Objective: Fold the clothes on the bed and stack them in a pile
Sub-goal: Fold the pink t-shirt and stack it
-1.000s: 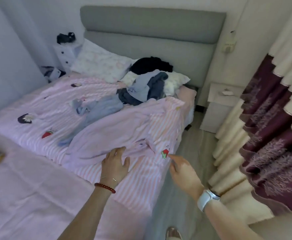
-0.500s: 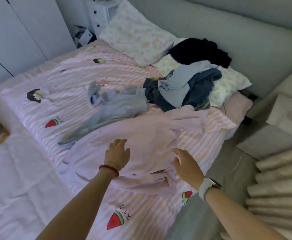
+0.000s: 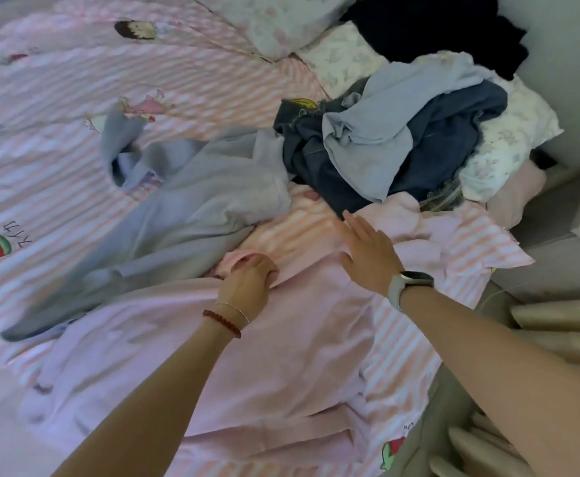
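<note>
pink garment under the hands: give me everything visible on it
The pink garment is a pale pink, soft-looking cloth, unfolded and spread mostly flat with shallow wrinkles over the striped bedsheet near the bed's edge. Its far edge is bunched where the left hand grips it with curled fingers. The right hand reaches with straight fingers over another pink fold farther up; whether that fold belongs to it is unclear. A grey garment lies against its far left edge. What kind of garment it is cannot be told.

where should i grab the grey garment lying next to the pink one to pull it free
Likely the near lower end of the grey garment, coming from the near bed edge. It stretches diagonally away toward the clothes heap, where its far end looks tucked under, while the near end lies flat and free beside the pink garment.
</note>
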{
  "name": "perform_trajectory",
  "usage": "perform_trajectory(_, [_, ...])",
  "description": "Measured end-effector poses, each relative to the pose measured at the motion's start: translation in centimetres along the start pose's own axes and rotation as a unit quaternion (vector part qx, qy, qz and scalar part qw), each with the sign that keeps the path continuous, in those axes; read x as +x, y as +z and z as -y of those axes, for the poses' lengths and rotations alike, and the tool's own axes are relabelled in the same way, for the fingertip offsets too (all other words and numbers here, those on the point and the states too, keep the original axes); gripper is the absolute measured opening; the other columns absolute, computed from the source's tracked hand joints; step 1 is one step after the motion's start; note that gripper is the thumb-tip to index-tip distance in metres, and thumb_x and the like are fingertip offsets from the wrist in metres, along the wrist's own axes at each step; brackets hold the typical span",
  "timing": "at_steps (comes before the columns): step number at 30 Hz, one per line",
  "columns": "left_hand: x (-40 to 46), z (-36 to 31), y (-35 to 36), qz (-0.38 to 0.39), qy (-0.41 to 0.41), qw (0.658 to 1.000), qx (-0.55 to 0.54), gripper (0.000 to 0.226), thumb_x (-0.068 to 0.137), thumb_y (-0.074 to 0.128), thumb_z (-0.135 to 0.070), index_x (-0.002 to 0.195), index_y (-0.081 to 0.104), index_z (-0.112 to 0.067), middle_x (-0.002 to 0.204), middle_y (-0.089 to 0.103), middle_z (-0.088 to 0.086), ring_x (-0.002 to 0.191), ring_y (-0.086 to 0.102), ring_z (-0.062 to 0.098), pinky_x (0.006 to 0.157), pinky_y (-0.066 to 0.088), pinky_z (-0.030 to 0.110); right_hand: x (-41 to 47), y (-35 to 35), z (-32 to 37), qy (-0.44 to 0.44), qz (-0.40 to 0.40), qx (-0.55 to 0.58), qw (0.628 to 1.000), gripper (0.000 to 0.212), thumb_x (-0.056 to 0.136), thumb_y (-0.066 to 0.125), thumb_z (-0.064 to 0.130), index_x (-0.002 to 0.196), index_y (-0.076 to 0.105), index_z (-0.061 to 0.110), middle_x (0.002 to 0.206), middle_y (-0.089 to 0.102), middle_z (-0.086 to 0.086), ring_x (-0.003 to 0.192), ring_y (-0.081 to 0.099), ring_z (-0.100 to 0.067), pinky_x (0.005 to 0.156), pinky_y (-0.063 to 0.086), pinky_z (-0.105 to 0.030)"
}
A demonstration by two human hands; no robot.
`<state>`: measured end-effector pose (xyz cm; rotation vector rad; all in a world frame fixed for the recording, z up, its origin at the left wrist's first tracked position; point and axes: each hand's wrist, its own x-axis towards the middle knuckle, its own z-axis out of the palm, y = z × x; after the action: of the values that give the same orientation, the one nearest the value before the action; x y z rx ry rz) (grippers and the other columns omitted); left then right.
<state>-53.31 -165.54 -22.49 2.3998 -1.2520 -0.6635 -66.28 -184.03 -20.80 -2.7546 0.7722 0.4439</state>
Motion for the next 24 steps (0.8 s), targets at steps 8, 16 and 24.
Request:
perform_trajectory(8, [-10.4,1.0,-1.0,0.255,0.13,0.957,0.045,0.025,0.094,0.041,-0.024,0.105,0.064,-0.025,0.106,0.06,-0.007,0.095,0.055,0.016,0.081,0.041,0.029,-7.7,2.0,4.2,-0.268,-0.035,-0.033,0.962,0.013,0.076,0.059,0.028,0.08,0.07,0.022,0.073,0.063,0.003,0.066,0.061,-0.019,0.071,0.042,-0.029])
perform_trajectory(16, [-6.5,1.3,0.9,0.063,0.002,0.997,0.046,0.056,0.089,0.055,-0.034,0.14,0.038,-0.021,0.144,0.038,0.006,0.129,0.036,0.03,0.102,0.034,0.042,-12.9,3.1,3.7,-0.112,-0.018,0.118,0.986,0.031,0.091,0.041,0.036,0.1,0.064,0.017,0.091,0.064,0.001,0.079,0.06,-0.021,0.066,0.047,-0.029])
perform_trajectory(24, [-9.7,-0.5,2.7,0.195,-0.035,0.98,-0.027,0.055,0.087,0.056,-0.043,0.138,0.039,-0.035,0.129,0.058,-0.001,0.116,0.054,0.021,0.095,0.044,0.032,-12.6,6.4,2.6,0.071,0.137,0.051,0.987,0.074,0.091,0.042,0.052,0.148,-0.002,0.033,0.133,0.046,-0.002,0.103,0.057,-0.026,0.058,0.038,-0.026])
